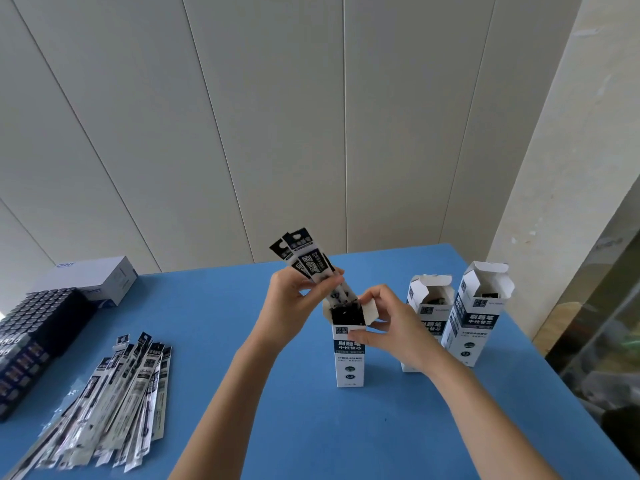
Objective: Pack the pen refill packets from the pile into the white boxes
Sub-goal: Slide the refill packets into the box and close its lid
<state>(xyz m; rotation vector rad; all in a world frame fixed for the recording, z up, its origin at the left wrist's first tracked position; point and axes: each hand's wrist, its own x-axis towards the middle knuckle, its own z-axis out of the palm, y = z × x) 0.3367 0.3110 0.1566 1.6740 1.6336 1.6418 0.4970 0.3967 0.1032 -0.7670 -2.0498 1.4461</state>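
1. A small bunch of refill packets [306,263] is pinched between the thumb and curled fingers of the left hand [294,299].
2. The bunch is held tilted, its upper ends leaning to the left, and its lower ends are sunk into the open top of the nearest white box [349,351].
3. That box is stood upright on the blue desk [277,427]. It is gripped near its top by the right hand [384,327], with the fingers curled round the right-hand flap and the thumb laid on the front face.
4. Dark packet ends are seen inside the mouth of the box.
5. A second white box [427,317] is stood upright just behind the right hand, its top flaps open and dark contents visible inside.
6. A third white box [476,317] is stood just to the right of the second, also upright and open.
7. The pile of packets [114,393] is spread in a loose fan on the near left of the desk, well apart from the three boxes.
8. A block of dark cartons [31,334] is set at the left edge beyond the pile, and a white and blue carton [104,277] is placed behind it.
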